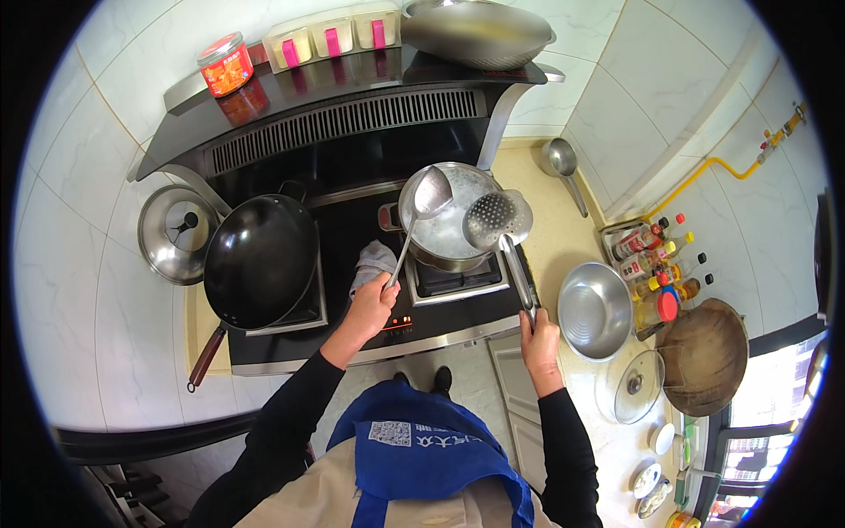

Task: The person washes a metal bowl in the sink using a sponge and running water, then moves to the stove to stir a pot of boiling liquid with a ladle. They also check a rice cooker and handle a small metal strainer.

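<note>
In my left hand (371, 307) is the handle of a metal wok spatula (433, 193), its blade over the left part of a steel pot (430, 259). My right hand (540, 343) grips the handle of a perforated metal skimmer (492, 220), held over the pot's right side. Whitish liquid or steam shows in the pot, which stands on the right burner; its contents are not clear. A grey cloth (373, 263) lies on the hob just left of the spatula handle. On the left burner sits a dark wok (261, 261) with its handle towards me.
A domed steel lid (177, 231) leans left of the wok. Right of the hob are a metal bowl (594, 310), a ladle (560, 158), a tray of sauce bottles (650, 254), a glass lid (639, 389) and a wooden basin (709, 363). The range hood (343, 125) stands behind the burners.
</note>
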